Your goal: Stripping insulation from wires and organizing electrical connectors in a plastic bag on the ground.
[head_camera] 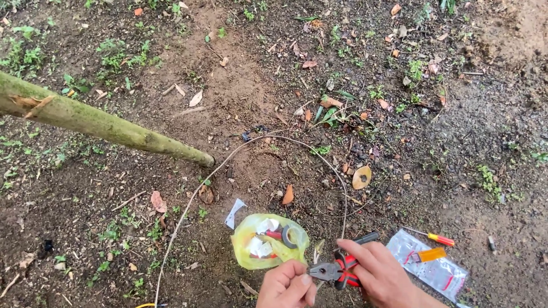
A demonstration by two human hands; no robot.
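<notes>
My right hand grips a pair of pliers with red-and-black handles near the bottom edge, jaws pointing left. My left hand is closed just left of the jaws, fingers pinched on the end of a thin pale wire. The wire loops up from the pliers, arcs across the bare soil and runs down to the bottom left. A yellow plastic bag with a roll of black tape and small white pieces lies just above my left hand.
A mossy green trunk slants from the left edge into the ground at mid-frame. A clear packet and a small red-and-yellow screwdriver lie right of my hand. Soil, dry leaves and weeds surround everything.
</notes>
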